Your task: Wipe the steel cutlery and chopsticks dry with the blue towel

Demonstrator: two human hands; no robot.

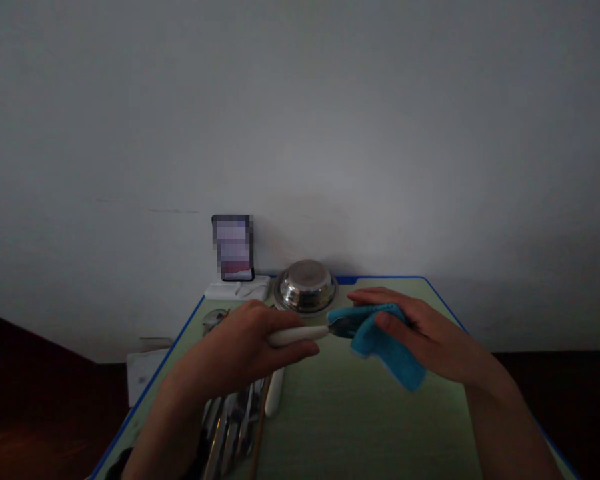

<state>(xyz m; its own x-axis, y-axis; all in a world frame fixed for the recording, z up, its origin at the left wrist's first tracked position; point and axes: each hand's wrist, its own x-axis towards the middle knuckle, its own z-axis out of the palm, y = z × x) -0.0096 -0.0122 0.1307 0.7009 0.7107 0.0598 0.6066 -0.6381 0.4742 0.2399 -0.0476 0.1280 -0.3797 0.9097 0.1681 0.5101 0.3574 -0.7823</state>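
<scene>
We log one head-worn view, facing forward and down from the near side of the table [360, 420]. Wall [300, 120] fills our upper frame; left hand [247, 343] and right hand [427, 337] sit close, below centre.

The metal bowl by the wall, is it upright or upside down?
Upside down: the metal bowl shows its flat, round base on top and its wider rim below, at the green tabletop.
</scene>
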